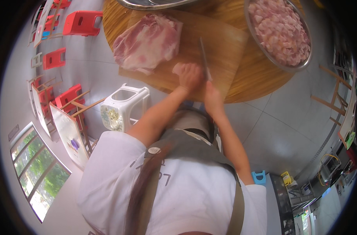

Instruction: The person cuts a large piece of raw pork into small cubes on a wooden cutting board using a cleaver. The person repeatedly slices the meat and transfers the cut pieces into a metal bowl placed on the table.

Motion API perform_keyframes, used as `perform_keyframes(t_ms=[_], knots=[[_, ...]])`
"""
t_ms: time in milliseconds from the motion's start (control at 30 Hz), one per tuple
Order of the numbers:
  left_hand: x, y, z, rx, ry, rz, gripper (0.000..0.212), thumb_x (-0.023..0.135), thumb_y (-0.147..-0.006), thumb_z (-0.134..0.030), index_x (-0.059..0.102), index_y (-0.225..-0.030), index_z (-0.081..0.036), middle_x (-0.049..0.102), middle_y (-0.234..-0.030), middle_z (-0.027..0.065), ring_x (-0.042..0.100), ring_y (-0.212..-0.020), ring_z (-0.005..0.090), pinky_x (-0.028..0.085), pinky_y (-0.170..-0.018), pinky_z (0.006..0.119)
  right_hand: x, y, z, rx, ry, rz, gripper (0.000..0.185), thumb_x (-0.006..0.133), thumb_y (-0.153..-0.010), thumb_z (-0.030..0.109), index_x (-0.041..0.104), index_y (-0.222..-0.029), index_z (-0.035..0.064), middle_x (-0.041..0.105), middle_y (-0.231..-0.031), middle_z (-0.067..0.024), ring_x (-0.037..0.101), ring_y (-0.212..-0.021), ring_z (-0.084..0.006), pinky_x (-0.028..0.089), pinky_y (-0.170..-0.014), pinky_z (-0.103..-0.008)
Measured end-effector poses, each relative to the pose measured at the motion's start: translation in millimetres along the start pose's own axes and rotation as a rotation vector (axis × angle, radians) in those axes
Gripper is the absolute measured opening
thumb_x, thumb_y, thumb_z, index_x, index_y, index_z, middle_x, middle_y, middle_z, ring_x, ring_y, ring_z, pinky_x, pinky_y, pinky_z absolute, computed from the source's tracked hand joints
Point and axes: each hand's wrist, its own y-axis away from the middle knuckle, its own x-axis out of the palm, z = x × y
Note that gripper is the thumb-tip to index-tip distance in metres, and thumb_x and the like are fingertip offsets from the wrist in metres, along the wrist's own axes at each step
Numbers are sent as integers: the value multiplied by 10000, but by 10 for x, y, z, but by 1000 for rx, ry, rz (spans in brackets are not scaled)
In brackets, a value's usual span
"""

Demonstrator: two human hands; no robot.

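Note:
My right hand (213, 97) grips a knife (204, 57) whose blade points away from me over the wooden cutting board (216, 38). Just left of the blade, my left hand (191, 75) presses down on a small piece of raw meat (176, 69), its fingers curled over it. Most of that piece is hidden under the hand. A large slab of raw meat (150, 44), pink with pale fat, lies flat on the board's left side. At the table's right, a metal bowl (304, 63) is heaped with cut pieces of raw meat (279, 32).
The board rests on a round wooden table (263, 85). A metal tray (158, 6) is cut off at the top edge. Beside my left arm stands a white plastic stool (128, 102). Red plastic stools (81, 23) and folding tables (68, 135) line the left side.

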Motion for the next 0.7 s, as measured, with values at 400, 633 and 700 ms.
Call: perform_keyframes(t_ms=[400,633,700], knots=[[-65,157,184,97,20,36,143,594,-744,-162,569,-866,-91,585,-898,57,552,-864,221,388,-804,355,167,-577,142,82,-107,-21,650,321,-928,529,547,-670,-23,541,-537,-170,558,-497,-313,438,-482,-387],[-268,-141,112,10,238,-13,141,609,-750,-112,578,-876,-55,603,-894,76,572,-873,246,423,-799,362,-225,88,224,218,-343,-164,594,311,-935,534,474,-653,37,423,-447,-28,445,-367,-130,358,-362,-276],[-324,-249,50,28,340,-27,140,620,-747,-104,584,-870,-48,605,-895,85,578,-867,261,447,-778,371,-216,183,282,151,-160,-189,588,308,-935,536,452,-640,48,412,-447,-14,439,-380,-114,356,-366,-262]])
